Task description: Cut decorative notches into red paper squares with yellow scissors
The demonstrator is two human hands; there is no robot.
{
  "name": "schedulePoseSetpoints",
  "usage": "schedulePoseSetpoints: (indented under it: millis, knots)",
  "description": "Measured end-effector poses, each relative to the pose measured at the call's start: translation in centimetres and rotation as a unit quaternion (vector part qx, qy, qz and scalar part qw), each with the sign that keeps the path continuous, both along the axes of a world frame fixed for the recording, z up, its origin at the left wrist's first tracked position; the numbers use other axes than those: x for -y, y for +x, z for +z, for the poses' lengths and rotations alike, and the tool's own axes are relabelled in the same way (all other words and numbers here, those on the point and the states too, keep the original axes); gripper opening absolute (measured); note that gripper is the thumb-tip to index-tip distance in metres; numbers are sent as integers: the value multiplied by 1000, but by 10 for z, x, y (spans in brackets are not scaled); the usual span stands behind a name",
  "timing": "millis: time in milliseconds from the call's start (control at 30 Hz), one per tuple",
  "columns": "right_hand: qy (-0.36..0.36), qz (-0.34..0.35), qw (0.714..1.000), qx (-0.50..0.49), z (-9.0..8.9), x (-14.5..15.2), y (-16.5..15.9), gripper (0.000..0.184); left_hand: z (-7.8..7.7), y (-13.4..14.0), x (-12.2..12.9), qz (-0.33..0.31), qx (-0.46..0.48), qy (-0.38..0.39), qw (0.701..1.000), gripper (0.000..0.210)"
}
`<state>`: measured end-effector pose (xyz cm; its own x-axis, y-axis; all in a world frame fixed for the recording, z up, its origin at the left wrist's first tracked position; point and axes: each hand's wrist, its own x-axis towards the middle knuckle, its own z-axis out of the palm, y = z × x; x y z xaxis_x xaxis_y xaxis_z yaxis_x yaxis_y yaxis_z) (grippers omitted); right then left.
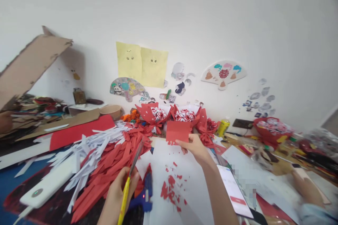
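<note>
My left hand (pixel 123 190) is closed around a pair of yellow-handled scissors (pixel 136 155), their metal blades pointing up and away from me. My right hand (pixel 192 146) pinches a red paper piece (pixel 177 131) by its lower right corner and holds it upright; small notches show along its lower edge. Below it, red paper scraps (pixel 173 188) are scattered on a white paper sheet (pixel 196 197). A blue glue gun (pixel 148 191) with a small red light lies just right of my left hand. Left of that hand is a heap of red paper strips (pixel 102 175).
White strips (pixel 79 163) and a white power bank (pixel 50 184) lie left. Red paper bouquets (pixel 185 115) stand against the wall, near a yellow bottle (pixel 223 127). A phone (pixel 233 191) lies right. Another person's hand (pixel 303 182) holds a phone; cardboard (pixel 31 63) rises at left.
</note>
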<state>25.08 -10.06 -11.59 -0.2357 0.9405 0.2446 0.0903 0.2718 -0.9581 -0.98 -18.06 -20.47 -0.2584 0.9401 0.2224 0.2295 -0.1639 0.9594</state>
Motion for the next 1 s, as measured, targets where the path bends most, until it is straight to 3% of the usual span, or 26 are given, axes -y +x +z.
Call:
schedulePoseSetpoints:
  millis: [67, 133, 233, 333, 533, 700, 1000]
  knots:
    - [-16, 4, 1000, 2, -12, 4, -4, 35, 1, 3, -1, -17, -2, 2, 1000, 38]
    - [-30, 10, 999, 13, -19, 8, -9, 34, 11, 7, -8, -45, -19, 11, 999, 35]
    - [-46, 41, 998, 20, -27, 9, -16, 30, 29, 14, -28, -72, -39, 42, 996, 30]
    - [-59, 80, 995, 24, -36, 6, -21, 31, 36, 21, -47, -95, -21, 50, 994, 29]
    - [-66, 70, 995, -7, -58, -5, -26, 28, 31, 42, -73, -107, 111, 53, 987, 36]
    - [-26, -3, 989, -147, -82, -19, -36, 32, 32, 60, -97, -71, 158, 68, 983, 36]
    - [-19, -56, 977, -203, -108, -31, -46, 26, 16, 69, -121, -69, 140, 81, 984, 34]
